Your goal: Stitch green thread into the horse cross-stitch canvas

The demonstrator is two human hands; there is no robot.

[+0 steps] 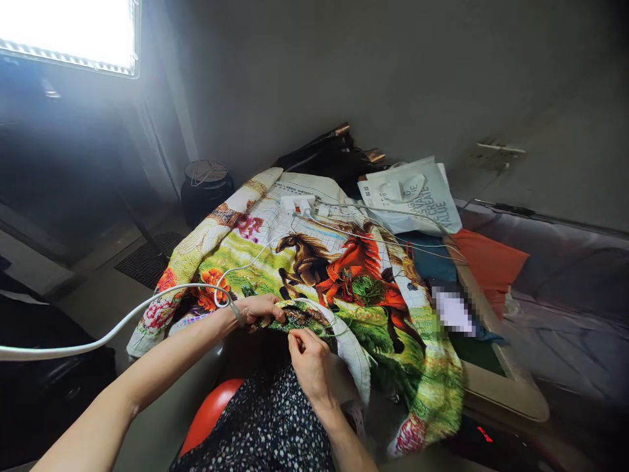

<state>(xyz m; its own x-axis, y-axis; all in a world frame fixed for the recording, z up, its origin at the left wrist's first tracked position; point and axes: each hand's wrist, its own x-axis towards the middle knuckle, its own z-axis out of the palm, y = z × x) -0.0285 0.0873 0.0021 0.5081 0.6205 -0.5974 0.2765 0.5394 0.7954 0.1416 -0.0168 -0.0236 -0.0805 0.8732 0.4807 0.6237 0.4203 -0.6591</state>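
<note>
A large cross-stitch cloth [354, 275] with brown and red horses lies spread over a table [511, 393] and hangs over its near edge. My left hand [258, 308] grips the folded near edge of the cloth, thumb on top. My right hand [309, 360] sits just below that fold with fingertips pinched together, as if on a needle or thread too small to see. A bundle of green thread [367, 288] rests on the red horse.
A white cable [122, 321] runs from the left across my left wrist to a white power strip [297, 203] at the cloth's far end. A printed white bag [413, 196] and an orange cloth [486, 262] lie at the right. A red stool [209, 413] is below.
</note>
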